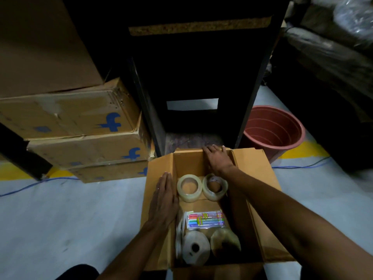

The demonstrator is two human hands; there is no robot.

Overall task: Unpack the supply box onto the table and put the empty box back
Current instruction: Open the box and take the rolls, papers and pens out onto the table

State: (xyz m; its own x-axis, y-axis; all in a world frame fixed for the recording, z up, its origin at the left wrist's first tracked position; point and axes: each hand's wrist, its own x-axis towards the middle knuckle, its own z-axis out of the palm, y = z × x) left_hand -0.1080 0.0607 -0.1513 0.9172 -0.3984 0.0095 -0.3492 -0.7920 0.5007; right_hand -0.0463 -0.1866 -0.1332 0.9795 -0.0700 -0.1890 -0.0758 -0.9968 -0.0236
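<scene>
Dim storeroom floor, pale and bare in front of a dark cabinet (pixel 201 77), carries the open supply box (pixel 252 199).

Fingers first: those of the left hand (pixel 164 201) lie straight and together, flat against the box's left flap, holding nothing. The right hand (pixel 219 158) reaches across the opening, its fingers spread and bent over the far rim, seemingly steadying or pulling it.

Inside, two rolls of clear tape (pixel 189 187) lie side by side at the far end; nearer are a pack of coloured pens (pixel 205 219), a white roll (pixel 195 247) and another clear roll (pixel 225 241), close together. Nothing looks removed yet, so the unpacking seems at its start.

The contents look light and stiff; the tape rolls may be slick on their faces and are best pinched through the core or around the rim. The pen pack is flat and should lift by an edge. The cardboard is thin and will flex, so the loaded box is better carried from beneath or by opposite walls than by its flaps.

Stacked cartons (pixel 80 126) crowd the left, a red bucket (pixel 274 130) sits just beyond the right flap, and a blue cable (pixel 40 183) crosses the floor. Open room lies mainly on the near left. No table is visible.
</scene>
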